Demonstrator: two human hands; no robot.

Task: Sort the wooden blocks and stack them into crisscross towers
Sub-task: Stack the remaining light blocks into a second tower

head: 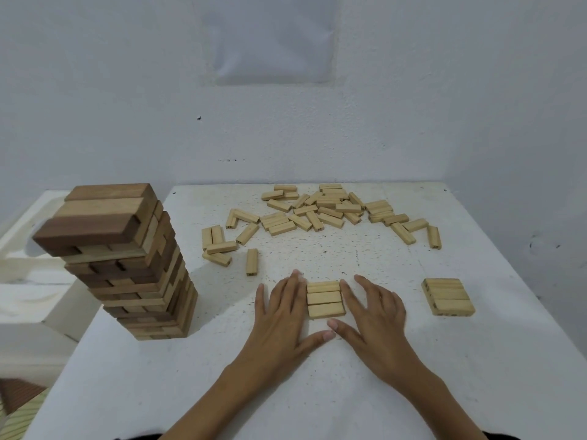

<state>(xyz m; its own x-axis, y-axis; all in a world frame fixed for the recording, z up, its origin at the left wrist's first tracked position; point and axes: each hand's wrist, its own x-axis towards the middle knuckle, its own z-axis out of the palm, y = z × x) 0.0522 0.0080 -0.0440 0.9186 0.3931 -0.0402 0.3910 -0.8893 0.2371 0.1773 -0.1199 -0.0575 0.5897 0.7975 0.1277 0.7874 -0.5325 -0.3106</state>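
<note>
Both grips pressing flat against a row of three pale blocks on the table (317,392).
The three-block row (325,299) is lying flat between the grips. The left grip (282,312) is touching its left ends and the right grip (371,309) its right ends, both with fingers straight and apart, clamping nothing, thumbs nearly meeting just nearer than the row. A flat square layer of blocks (448,296) is sitting well beyond the right grip, loose blocks (320,211) are lying scattered past the fingertips, and a tall crisscross tower (127,265) is standing out past the left grip.
</note>
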